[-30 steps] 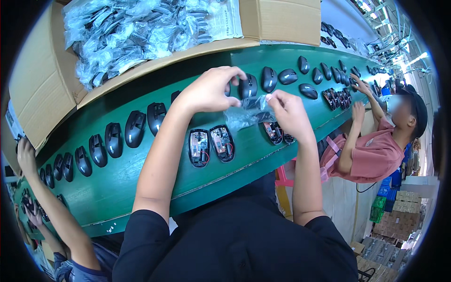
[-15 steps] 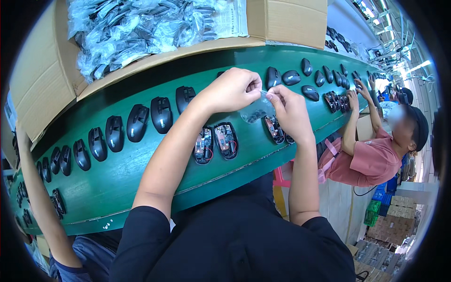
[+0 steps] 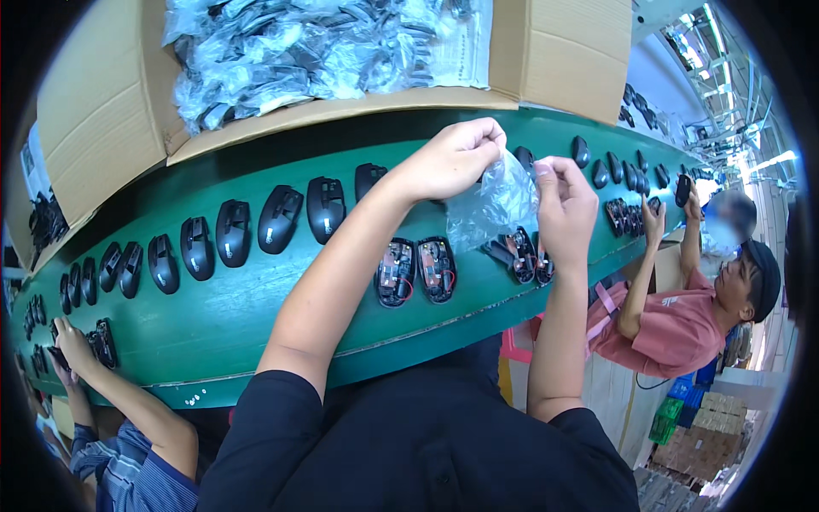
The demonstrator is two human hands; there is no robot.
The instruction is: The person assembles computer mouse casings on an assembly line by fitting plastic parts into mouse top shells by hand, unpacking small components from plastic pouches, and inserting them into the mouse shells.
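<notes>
Above the green bench, a clear plastic bag (image 3: 490, 205) hangs spread between my hands. My left hand (image 3: 461, 155) is closed in a pinch on its upper edge. At the bag's right edge, my right hand (image 3: 566, 200) pinches with thumb and fingers. Below the bag lie opened mouse bases (image 3: 522, 256) with bare electronics; a small dark part (image 3: 498, 252) rests beside them, partly covered by the bag. Two more opened mouse bases (image 3: 415, 270), with circuit boards and red wires showing, lie side by side near my left forearm.
A row of black mouse shells (image 3: 233, 232) runs leftward along the green bench (image 3: 256, 333). Behind it stands a cardboard box (image 3: 572, 55) full of bagged dark parts (image 3: 307, 60). Co-workers handle mice at the left (image 3: 75, 346) and right (image 3: 655, 220).
The bag, bunched with dark pieces at its bottom before, is now spread wider and higher. My hands have moved apart. The left co-worker's arm has come back from the box to the bench.
</notes>
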